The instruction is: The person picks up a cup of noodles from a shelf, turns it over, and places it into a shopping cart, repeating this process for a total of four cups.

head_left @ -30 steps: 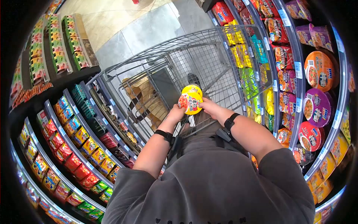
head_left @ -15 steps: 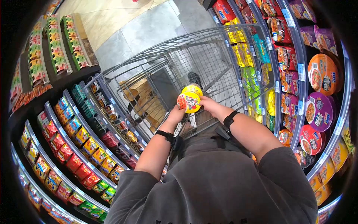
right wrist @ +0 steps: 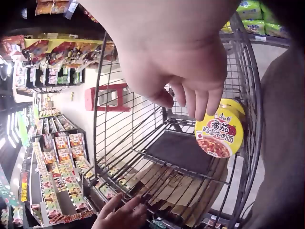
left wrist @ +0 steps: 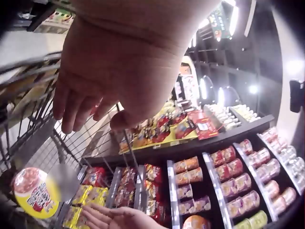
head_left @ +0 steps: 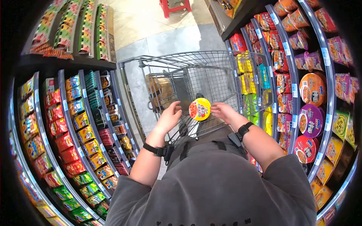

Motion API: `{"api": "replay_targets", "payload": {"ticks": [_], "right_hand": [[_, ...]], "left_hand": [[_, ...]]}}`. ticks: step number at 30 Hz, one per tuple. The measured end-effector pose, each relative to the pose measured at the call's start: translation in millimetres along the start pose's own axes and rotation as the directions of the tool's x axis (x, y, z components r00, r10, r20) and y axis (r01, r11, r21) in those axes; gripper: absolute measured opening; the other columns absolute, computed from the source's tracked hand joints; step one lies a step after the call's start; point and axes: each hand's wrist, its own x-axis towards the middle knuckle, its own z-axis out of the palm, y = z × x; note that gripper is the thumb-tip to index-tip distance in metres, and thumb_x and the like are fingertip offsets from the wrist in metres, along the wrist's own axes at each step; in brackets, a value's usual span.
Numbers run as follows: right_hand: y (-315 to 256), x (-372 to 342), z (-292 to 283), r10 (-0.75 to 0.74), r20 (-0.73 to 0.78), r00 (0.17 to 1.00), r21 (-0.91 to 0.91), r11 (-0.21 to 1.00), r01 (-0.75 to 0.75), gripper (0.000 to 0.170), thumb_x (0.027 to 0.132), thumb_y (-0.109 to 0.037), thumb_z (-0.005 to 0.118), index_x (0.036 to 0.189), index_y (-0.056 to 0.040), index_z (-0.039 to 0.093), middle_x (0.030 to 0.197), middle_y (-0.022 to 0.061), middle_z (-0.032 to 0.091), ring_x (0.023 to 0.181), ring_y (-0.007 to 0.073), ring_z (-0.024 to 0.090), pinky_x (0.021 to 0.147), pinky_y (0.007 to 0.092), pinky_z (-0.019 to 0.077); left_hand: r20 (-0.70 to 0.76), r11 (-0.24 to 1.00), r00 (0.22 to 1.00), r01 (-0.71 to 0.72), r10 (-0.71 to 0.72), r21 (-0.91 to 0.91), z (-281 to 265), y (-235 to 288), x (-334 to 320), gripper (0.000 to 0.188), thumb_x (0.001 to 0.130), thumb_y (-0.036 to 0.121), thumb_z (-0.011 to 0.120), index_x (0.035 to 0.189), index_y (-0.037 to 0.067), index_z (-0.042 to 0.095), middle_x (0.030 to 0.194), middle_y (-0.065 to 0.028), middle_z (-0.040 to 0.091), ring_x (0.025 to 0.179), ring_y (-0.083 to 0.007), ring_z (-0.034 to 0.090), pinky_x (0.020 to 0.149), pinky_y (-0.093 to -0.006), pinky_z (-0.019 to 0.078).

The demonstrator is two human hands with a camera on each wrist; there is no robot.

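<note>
A yellow instant noodle bowl [head_left: 200,109], its lid picturing red noodles, sits at the near end of the wire shopping cart [head_left: 211,56]. More yellow shows just behind its lid in the right wrist view. My left hand [head_left: 169,117] is held off to the left of the bowl, fingers loosely bent, with nothing in them. On the other side my right hand [head_left: 226,113] is apart from the bowl in the head view, its fingers fairly straight and empty. From the right wrist, the bowl's lid [right wrist: 220,136] appears just below the fingertips.
Shelves of packaged snacks [head_left: 90,147] line the left. On the right stand shelves with bagged noodles and large noodle bowls [head_left: 312,120]. A brown cardboard box [head_left: 160,90] shows through the cart's left side. Further ahead, a red stool [head_left: 175,7] stands on the floor.
Both hands have let go of the noodle bowl and moved apart to either side. The bowl now rests in the cart. The head view has shifted, bringing the red stool into sight.
</note>
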Motion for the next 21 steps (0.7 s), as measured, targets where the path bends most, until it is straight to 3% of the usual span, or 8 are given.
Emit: {"api": "replay_targets", "payload": {"ticks": [1, 2, 7, 10, 13, 17, 21], "right_hand": [[-3.2, -8.0, 4.0, -0.020, 0.021, 1.000, 0.042, 0.999, 0.019, 0.046, 0.098, -0.015, 0.056, 0.143, -0.0054, 0.051, 0.132, 0.0100, 0.063, 0.127, 0.0224, 0.059, 0.105, 0.0390, 0.0466], [-5.0, -17.9, 8.4, -0.065, 0.015, 0.998, 0.034, 0.997, 0.064, 0.043, 0.100, -0.012, 0.051, 0.142, -0.0008, 0.050, 0.135, 0.0160, 0.063, 0.129, 0.0264, 0.060, 0.105, 0.0415, 0.0489], [-6.8, -76.7, 32.1, -0.187, 0.056, 0.981, 0.080, 0.980, 0.183, 0.043, 0.099, -0.009, 0.049, 0.140, 0.0033, 0.048, 0.136, 0.0203, 0.062, 0.126, 0.0288, 0.063, 0.103, 0.0426, 0.0520], [9.8, -110.8, 37.5, -0.255, 0.144, 0.956, 0.348, 0.918, 0.192, 0.041, 0.099, -0.010, 0.052, 0.138, 0.0028, 0.050, 0.134, 0.0209, 0.063, 0.124, 0.0300, 0.064, 0.103, 0.0425, 0.0523], [38.2, -145.9, 37.5, -0.325, 0.158, 0.932, 0.458, 0.861, 0.223, 0.040, 0.098, -0.010, 0.052, 0.136, 0.0019, 0.052, 0.134, 0.0211, 0.063, 0.123, 0.0304, 0.064, 0.104, 0.0433, 0.0516], [95.8, -182.3, 17.9, -0.409, 0.077, 0.909, 0.460, 0.824, 0.332, 0.038, 0.098, -0.011, 0.053, 0.134, 0.0009, 0.054, 0.133, 0.0204, 0.064, 0.123, 0.0310, 0.063, 0.106, 0.0449, 0.0503], [156.6, -214.2, -3.9, -0.362, -0.103, 0.926, 0.572, 0.740, 0.353, 0.034, 0.100, -0.014, 0.054, 0.130, -0.0005, 0.058, 0.126, 0.0169, 0.068, 0.119, 0.0298, 0.065, 0.102, 0.0440, 0.0516]], "left_hand": [[-0.032, 0.998, 0.998, -0.059, 0.059, -0.018, -11.5, 2.8, -13.8, 0.048, 0.102, 0.013, 0.058, 0.148, 0.002, 0.048, 0.131, -0.0151, 0.068, 0.115, -0.0218, 0.066, 0.099, -0.0331, 0.0514], [-0.052, 0.997, 0.997, -0.067, 0.066, -0.027, -22.3, 6.1, -29.2, 0.047, 0.103, 0.013, 0.058, 0.147, 0.002, 0.048, 0.132, -0.0148, 0.068, 0.116, -0.0218, 0.066, 0.100, -0.0335, 0.0510], [-0.124, 0.980, 0.975, -0.190, 0.183, -0.055, -70.0, 14.3, -106.0, 0.045, 0.104, 0.011, 0.057, 0.147, 0.002, 0.048, 0.132, -0.0150, 0.067, 0.119, -0.0227, 0.065, 0.103, -0.0349, 0.0499], [-0.170, 0.966, 0.965, -0.223, 0.200, -0.128, -85.0, 5.2, -143.4, 0.053, 0.104, 0.008, 0.055, 0.154, 0.005, 0.038, 0.131, -0.0164, 0.067, 0.118, -0.0238, 0.066, 0.104, -0.0360, 0.0490], [-0.204, 0.944, 0.946, -0.286, 0.252, -0.163, -91.2, -7.5, -166.3, 0.059, 0.104, 0.007, 0.054, 0.158, 0.006, 0.031, 0.131, -0.0166, 0.066, 0.117, -0.0237, 0.066, 0.103, -0.0358, 0.0487], [-0.139, 0.932, 0.943, -0.322, 0.301, -0.166, -87.4, -29.7, -171.6, 0.061, 0.103, 0.008, 0.054, 0.159, 0.006, 0.029, 0.129, -0.0166, 0.067, 0.117, -0.0238, 0.066, 0.102, -0.0357, 0.0489], [-0.029, 0.930, 0.934, -0.356, 0.355, -0.092, -72.5, -28.5, -169.3, 0.062, 0.103, 0.010, 0.056, 0.158, 0.006, 0.029, 0.127, -0.0174, 0.068, 0.115, -0.0239, 0.067, 0.100, -0.0360, 0.0502]]}}
